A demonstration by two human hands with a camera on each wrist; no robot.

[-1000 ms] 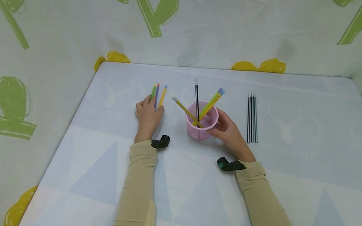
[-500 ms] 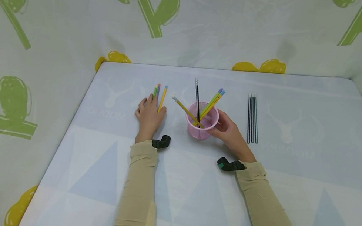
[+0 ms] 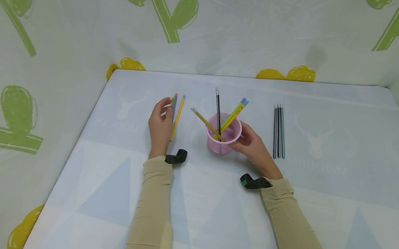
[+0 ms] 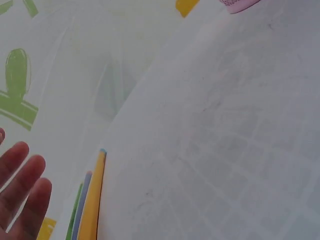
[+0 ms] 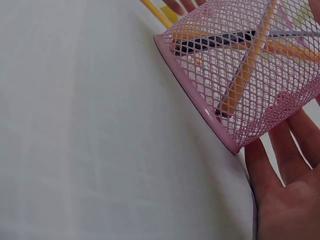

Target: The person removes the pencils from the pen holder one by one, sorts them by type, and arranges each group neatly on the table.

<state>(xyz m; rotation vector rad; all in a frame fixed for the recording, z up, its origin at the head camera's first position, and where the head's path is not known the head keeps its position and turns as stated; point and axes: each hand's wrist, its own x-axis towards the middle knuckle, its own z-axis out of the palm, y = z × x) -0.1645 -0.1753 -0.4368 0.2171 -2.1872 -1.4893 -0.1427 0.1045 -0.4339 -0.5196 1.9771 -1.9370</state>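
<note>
My left hand (image 3: 160, 126) is turned on its side just left of a loose row of pencils, its fingers loosely bent. In the left wrist view those fingers (image 4: 35, 187) stand apart from the pencils. The row has a yellow pencil (image 3: 177, 118), a purple one (image 4: 83, 202) and a green one (image 4: 74, 212). Around the right side of a pink mesh pencil cup (image 3: 219, 147), my right hand (image 3: 256, 147) holds on with thumb in front and fingers behind. Several pencils lean inside the cup, among them a black pencil (image 3: 218, 107) and a yellow-green one (image 3: 233, 112).
Right of the cup, several dark pencils (image 3: 278, 131) lie side by side on the pale patterned tabletop (image 3: 327, 172). A wall covering with green leaf prints (image 3: 186, 10) rises behind the far edge of the table and along its left side.
My left hand has rolled onto its side and drawn off the pencils, leaving the yellow one uncovered along its length. My right hand and the cup have stayed in place.
</note>
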